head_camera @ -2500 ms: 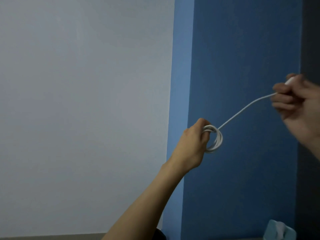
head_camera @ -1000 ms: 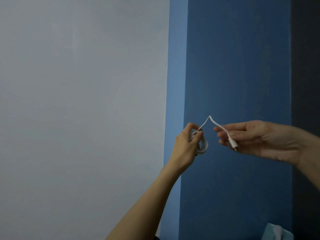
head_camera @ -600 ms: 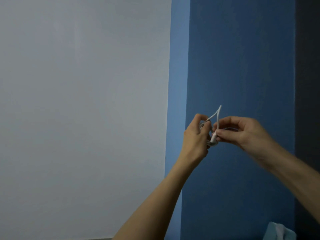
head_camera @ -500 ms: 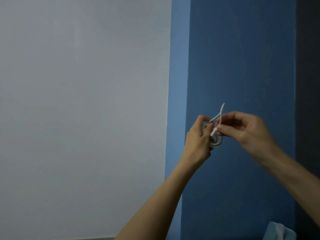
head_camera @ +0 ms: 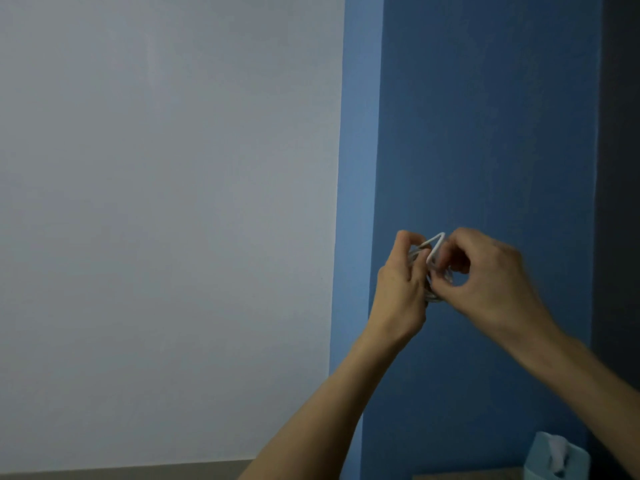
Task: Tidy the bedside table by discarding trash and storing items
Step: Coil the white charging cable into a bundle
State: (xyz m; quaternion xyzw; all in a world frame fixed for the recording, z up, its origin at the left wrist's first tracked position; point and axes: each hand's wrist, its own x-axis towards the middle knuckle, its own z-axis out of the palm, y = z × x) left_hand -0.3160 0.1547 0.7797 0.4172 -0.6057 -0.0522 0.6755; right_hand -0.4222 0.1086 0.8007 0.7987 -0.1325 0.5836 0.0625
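Note:
A thin white cable [head_camera: 435,248] is held up in front of the blue wall, wound into a small coil. My left hand [head_camera: 401,289] grips the coil, which is mostly hidden behind its fingers. My right hand [head_camera: 485,275] pinches the cable's loose end right beside the coil, and a short bent loop of cable sticks up between the two hands. Both hands touch each other around the bundle.
A pale blue tissue box [head_camera: 554,459] with a white tissue poking out sits at the bottom right, on a wooden surface [head_camera: 467,477] barely showing. A grey-white wall [head_camera: 166,202] fills the left, a blue wall [head_camera: 485,116] the right.
My right hand moved in from the far right to meet my left hand. The long straight stretch of cable has been wound up into the coil, leaving a short loop.

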